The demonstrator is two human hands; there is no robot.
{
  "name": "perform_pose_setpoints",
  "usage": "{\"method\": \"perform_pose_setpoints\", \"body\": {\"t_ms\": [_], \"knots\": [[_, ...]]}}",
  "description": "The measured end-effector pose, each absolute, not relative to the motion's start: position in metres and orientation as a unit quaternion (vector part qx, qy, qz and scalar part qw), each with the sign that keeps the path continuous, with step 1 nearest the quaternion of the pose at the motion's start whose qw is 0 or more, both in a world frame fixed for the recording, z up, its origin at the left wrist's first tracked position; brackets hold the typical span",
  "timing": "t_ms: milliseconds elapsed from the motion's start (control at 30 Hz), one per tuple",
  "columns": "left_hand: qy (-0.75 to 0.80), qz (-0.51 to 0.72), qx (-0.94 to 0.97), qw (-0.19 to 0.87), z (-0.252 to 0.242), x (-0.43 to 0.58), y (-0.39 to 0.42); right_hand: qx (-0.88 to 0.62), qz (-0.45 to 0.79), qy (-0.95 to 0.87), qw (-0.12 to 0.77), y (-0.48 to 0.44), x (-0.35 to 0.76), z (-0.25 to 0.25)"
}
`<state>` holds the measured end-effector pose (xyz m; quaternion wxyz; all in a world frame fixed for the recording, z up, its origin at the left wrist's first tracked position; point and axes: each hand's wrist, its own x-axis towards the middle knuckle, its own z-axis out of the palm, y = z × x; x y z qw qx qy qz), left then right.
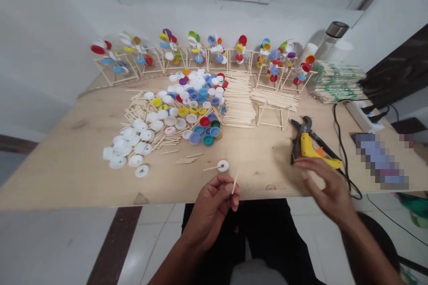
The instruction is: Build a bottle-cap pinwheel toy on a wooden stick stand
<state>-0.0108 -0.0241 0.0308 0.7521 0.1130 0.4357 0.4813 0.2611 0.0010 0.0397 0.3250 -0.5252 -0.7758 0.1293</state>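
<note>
Head view: stick (235, 181) pinched in left hand (216, 196), at the surface's (67, 178) near edge.
Left thumb and fingers closed on its lower part, top end free. Right hand (329, 187): fingers spread, beside the glue gun (307, 144), right of mid-edge; can't tell if touching. Just beyond left hand: white cap (223, 166). Stick should be light, stiff, dry, low slip; may snap if bent. Best hold: light pinch near one end.

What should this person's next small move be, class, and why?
Probably to close the right hand on the glue gun: that hand is open right by it, the left hand holds a stick, and a cap with another stick lies just ahead.
</note>
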Motion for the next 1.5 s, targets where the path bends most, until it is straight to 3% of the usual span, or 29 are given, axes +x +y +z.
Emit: {"method": "perform_pose_setpoints", "body": {"t_ms": [100,200,500,733,833,967,1100,1300,1500], "knots": [[0.429,0.488,0.119,0.750,0.030,-0.008,-0.025,-0.489,0.331,-0.728,0.348,-0.010,0.204,0.033],[0.429,0.499,0.122,0.743,0.031,-0.005,-0.029,-0.467,0.440,-0.669,0.376,-0.014,0.162,0.026],[0.442,0.515,0.108,0.727,0.027,-0.006,-0.036,-0.456,0.612,-0.474,0.440,-0.020,0.120,0.019],[0.473,0.519,0.153,0.695,0.024,-0.005,-0.036,-0.462,0.649,-0.423,0.432,-0.017,0.112,0.021],[0.552,0.522,0.239,0.605,0.025,-0.013,-0.036,-0.483,0.630,-0.460,0.398,-0.008,0.120,0.021],[0.626,0.546,0.432,0.351,0.020,-0.036,-0.025,-0.525,0.531,-0.565,0.351,0.011,0.136,0.015],[0.590,0.438,0.647,0.203,0.006,-0.059,-0.005,-0.513,0.412,-0.696,0.287,0.029,0.141,0.009],[0.561,0.307,0.755,0.144,-0.005,-0.068,0.010,-0.461,0.268,-0.811,0.242,0.041,0.135,0.005],[0.551,0.265,0.780,0.137,-0.002,-0.067,0.016,-0.445,0.233,-0.835,0.224,0.046,0.134,0.004]]}}
